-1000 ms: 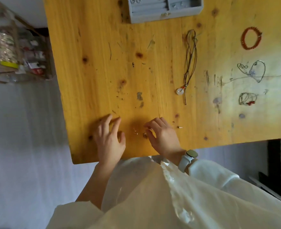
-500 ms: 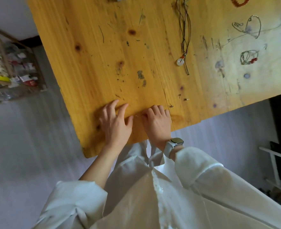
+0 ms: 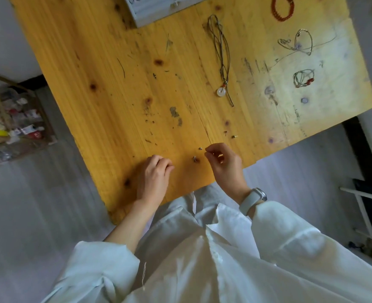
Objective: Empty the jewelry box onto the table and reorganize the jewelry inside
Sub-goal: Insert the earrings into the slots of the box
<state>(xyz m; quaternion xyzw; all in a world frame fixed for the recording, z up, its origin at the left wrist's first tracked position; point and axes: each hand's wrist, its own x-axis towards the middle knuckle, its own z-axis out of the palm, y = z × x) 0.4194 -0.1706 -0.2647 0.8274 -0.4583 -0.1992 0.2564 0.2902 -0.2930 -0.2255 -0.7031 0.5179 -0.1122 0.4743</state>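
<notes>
My right hand (image 3: 224, 165) hovers just above the near edge of the wooden table (image 3: 115, 84), thumb and forefinger pinched on what looks like a tiny stud earring. Two small studs lie loose beside those fingertips, one (image 3: 195, 159) to the left and another (image 3: 200, 148) just beyond. My left hand (image 3: 154, 178) rests on the table with fingers curled, and nothing shows in it. The grey jewelry box (image 3: 150, 14) sits at the far edge, partly cut off.
A cord necklace with a white ring pendant (image 3: 221, 91) lies mid-table. To the right are a red bead bracelet (image 3: 282, 7), a silver chain (image 3: 299, 42) and a small wire bracelet with red beads (image 3: 303, 78). More studs (image 3: 234, 136) lie near the right edge. A cluttered rack (image 3: 10, 119) stands left.
Both hands lay with fingers spread on the table before. My right hand has lifted into a pinch and my left hand's fingers have curled in. The view has tilted back up the table.
</notes>
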